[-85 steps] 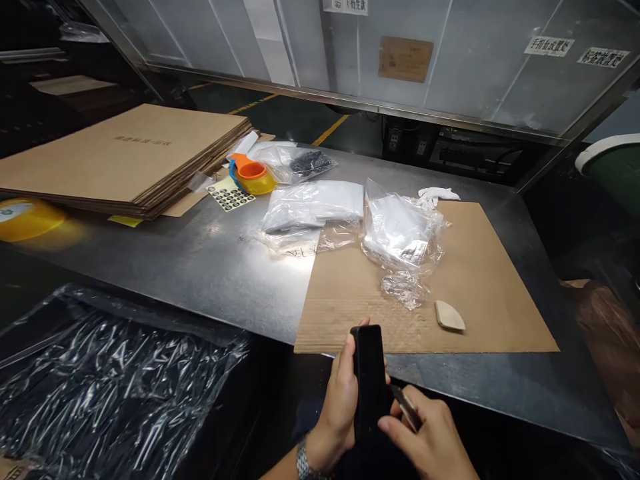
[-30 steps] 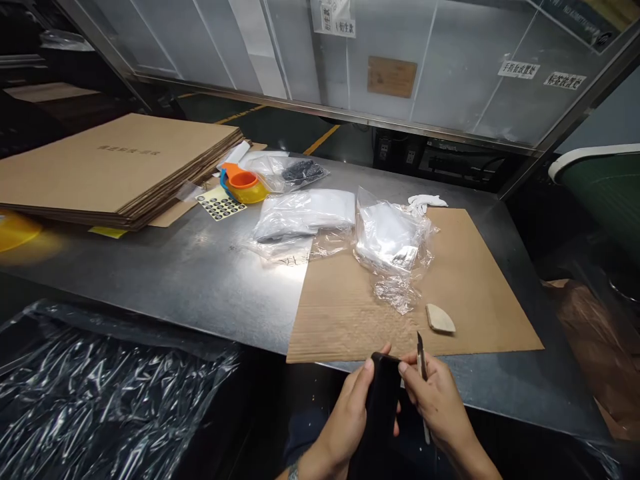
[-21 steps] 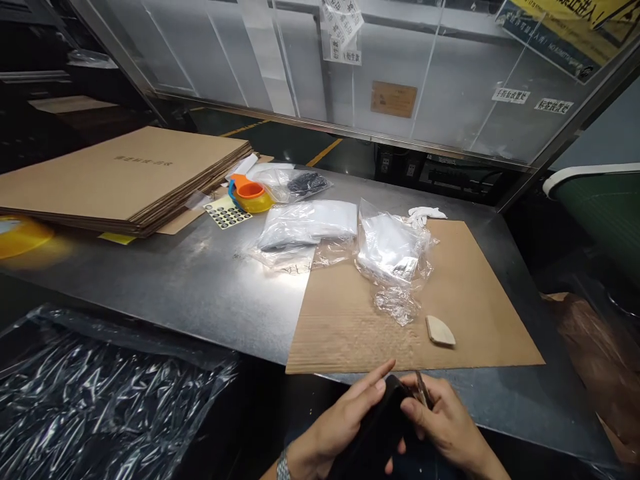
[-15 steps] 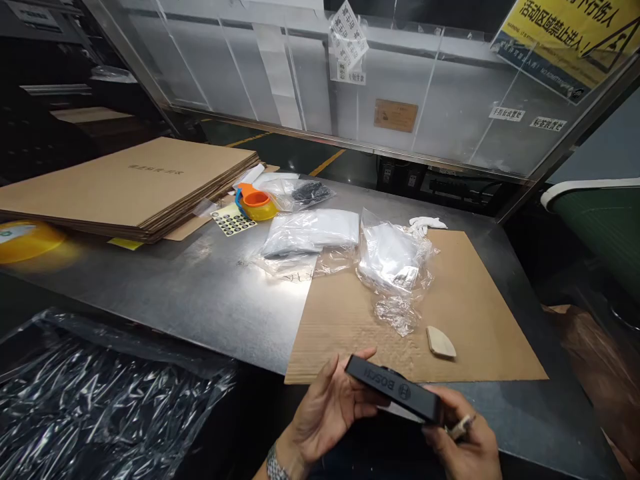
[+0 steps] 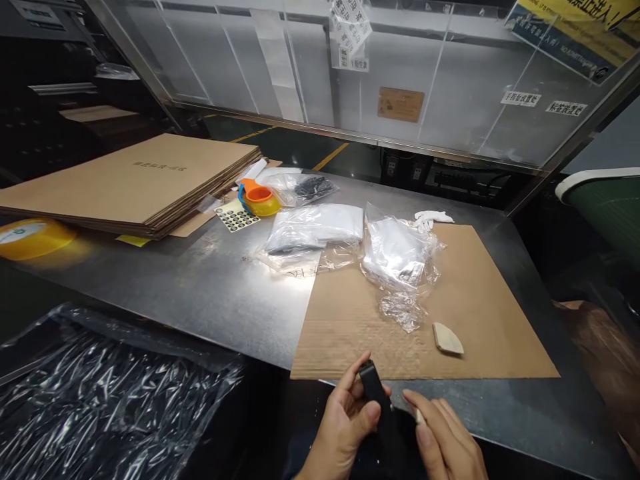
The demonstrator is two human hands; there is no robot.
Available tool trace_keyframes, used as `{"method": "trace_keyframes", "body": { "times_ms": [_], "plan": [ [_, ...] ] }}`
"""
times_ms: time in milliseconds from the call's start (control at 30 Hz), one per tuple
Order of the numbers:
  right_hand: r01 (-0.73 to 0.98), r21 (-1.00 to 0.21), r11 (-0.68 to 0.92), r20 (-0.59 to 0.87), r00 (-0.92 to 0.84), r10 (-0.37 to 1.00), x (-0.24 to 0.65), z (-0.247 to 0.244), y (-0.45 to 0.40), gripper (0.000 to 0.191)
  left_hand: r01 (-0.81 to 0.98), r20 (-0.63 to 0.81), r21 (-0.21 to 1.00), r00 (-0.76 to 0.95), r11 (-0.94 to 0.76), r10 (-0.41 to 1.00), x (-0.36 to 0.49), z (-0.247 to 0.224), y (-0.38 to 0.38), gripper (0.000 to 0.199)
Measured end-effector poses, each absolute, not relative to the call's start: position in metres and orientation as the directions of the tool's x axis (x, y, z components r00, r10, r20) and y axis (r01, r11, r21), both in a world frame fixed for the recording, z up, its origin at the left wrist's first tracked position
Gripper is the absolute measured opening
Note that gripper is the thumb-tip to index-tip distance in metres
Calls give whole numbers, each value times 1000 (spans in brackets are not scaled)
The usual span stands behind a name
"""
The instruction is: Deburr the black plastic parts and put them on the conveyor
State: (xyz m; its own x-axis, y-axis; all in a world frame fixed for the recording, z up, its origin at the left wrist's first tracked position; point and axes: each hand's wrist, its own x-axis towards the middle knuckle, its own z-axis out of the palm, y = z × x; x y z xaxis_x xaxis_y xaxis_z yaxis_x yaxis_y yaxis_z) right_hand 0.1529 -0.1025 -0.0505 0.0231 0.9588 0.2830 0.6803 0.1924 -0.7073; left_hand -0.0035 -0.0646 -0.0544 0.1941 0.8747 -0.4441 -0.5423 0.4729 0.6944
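My left hand (image 5: 340, 423) grips a black plastic part (image 5: 374, 387), thumb on its near side and fingers behind it. The part points up and away from me, seen along a narrow side, and its lower end fades into the dark below. My right hand (image 5: 447, 437) is close beside its right side, thumb and forefinger pinching a small whitish object (image 5: 419, 417). What kind of object that is, I cannot tell. On the cardboard sheet (image 5: 493, 313) beyond lies a beige wedge-shaped pad (image 5: 447, 339).
Clear plastic bags with white contents (image 5: 400, 250) lie on the metal table (image 5: 200, 293). Stacked flat cardboard (image 5: 165, 173), an orange tape dispenser (image 5: 260, 195) and a tape roll (image 5: 37, 239) are to the left. A bin lined with black plastic (image 5: 110, 400) stands at lower left.
The black part, with BOSCH lettering facing me before, has turned to stand narrow and upright. My left hand has closed around it; my right hand has let go of its end.
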Motion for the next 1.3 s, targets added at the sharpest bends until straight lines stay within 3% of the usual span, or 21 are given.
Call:
{"method": "trace_keyframes", "body": {
  "times_ms": [333,567,933,1067,1300],
  "plan": [
    [857,-428,287,206,-217,954,156,-50,-104,36,-435,-424,791,117,430,898,-5,-54,-68,67],
    [881,-367,298,203,-237,950,157,-52,-102,37,-442,-415,792,116,421,902,-4,-59,-69,66],
    [863,-412,291,179,-237,955,156,-50,-101,34,-439,-416,794,112,420,903,-3,-55,-69,63],
    [881,-418,221,141,-178,974,159,-59,-97,35,-443,-423,790,108,424,900,-3,-49,-69,65],
    [817,-547,183,109,-147,983,167,-64,-96,31,-460,-405,787,119,412,907,-2,-48,-69,60]
  ]
}}
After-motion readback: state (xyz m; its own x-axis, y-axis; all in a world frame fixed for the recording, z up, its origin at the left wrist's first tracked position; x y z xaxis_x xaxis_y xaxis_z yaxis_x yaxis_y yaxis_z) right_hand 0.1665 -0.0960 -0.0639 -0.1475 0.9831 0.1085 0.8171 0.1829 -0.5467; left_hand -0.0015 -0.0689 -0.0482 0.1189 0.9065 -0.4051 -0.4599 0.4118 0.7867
